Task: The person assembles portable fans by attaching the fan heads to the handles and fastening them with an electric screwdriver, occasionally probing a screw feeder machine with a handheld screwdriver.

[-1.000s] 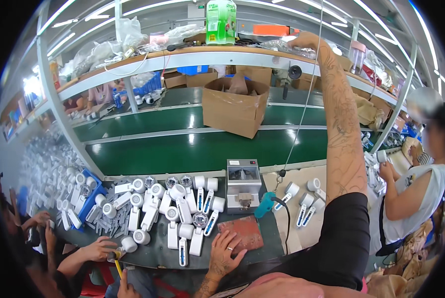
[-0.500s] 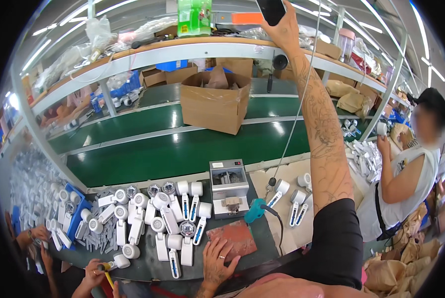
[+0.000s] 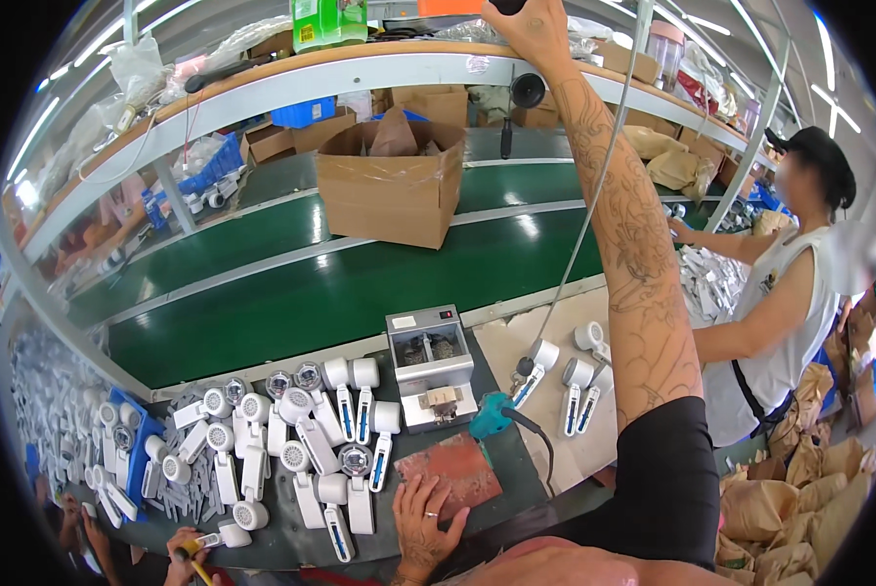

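Observation:
My right arm [image 3: 643, 264] is stretched up to the raised shelf. My right hand [image 3: 531, 27] grips a flat black phone [image 3: 507, 5], which the top edge of the view partly cuts off. My left hand [image 3: 424, 518] rests palm down with fingers spread on the near left corner of a worn reddish-brown pad [image 3: 472, 479]. Left of that hand lie several white shower-head-like pieces [image 3: 357, 503] with round heads, some with a blue strip in the handle. Beyond the pad stands a small grey metal machine [image 3: 431, 366] with an open tray. A teal tool [image 3: 491, 415] with a black cord lies beside it.
A cardboard box [image 3: 389, 190] sits on the green conveyor [image 3: 233, 303]. The shelf beam [image 3: 379, 93] crosses above it. A co-worker [image 3: 775, 293] stands at the right, near paper bags [image 3: 760, 503]. At lower left, another person's hand [image 3: 182, 557] holds a yellow-handled tool.
My right hand and the phone sit higher in the view, as the whole view has shifted. My left hand stays on the pad. The co-worker at the right has lowered an arm toward the bench.

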`<control>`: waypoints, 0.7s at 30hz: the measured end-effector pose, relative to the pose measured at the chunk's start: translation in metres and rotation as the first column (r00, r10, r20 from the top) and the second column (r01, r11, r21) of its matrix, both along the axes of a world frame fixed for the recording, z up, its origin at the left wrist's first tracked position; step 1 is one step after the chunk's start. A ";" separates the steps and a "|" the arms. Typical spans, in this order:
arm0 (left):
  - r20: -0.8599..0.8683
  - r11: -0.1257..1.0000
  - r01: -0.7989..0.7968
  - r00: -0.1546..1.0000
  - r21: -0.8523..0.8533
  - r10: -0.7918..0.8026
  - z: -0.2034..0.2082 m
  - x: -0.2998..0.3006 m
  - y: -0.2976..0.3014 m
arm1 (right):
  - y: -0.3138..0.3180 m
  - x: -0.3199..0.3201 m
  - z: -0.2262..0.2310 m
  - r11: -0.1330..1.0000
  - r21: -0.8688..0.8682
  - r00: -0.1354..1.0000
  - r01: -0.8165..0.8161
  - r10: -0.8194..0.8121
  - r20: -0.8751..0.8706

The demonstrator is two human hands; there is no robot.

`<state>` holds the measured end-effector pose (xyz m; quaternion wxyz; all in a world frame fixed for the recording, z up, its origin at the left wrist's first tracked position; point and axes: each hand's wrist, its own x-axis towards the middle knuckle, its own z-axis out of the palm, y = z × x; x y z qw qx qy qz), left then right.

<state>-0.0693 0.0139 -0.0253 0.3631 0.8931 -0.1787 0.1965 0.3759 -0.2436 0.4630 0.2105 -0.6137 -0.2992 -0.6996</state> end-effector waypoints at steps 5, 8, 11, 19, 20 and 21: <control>0.001 1.000 0.000 1.000 0.001 0.000 0.001 0.001 0.000 | -0.003 0.002 0.001 1.000 0.015 0.999 0.021 -0.020 -0.039; 0.000 1.000 -0.016 1.000 0.002 0.016 0.001 -0.007 0.002 | -0.002 0.001 0.001 0.999 0.039 0.997 0.028 -0.025 -0.078; 0.023 0.999 -0.053 0.998 -0.013 0.053 0.005 -0.021 0.004 | 0.006 0.013 0.015 0.993 0.083 0.961 0.089 -0.064 -0.270; -0.020 0.998 0.004 1.000 -0.058 -0.005 0.014 0.001 0.007 | -0.009 0.032 -0.098 0.273 -0.727 0.301 0.630 -0.949 -0.095; -0.010 0.999 0.001 1.000 -0.051 -0.001 0.011 0.004 0.008 | -0.008 0.022 -0.106 0.134 -0.713 0.205 0.688 -0.979 0.015; -0.016 0.999 -0.017 1.000 -0.038 0.016 0.008 0.002 0.006 | -0.008 0.010 -0.112 -0.009 -0.679 0.102 0.734 -0.987 0.124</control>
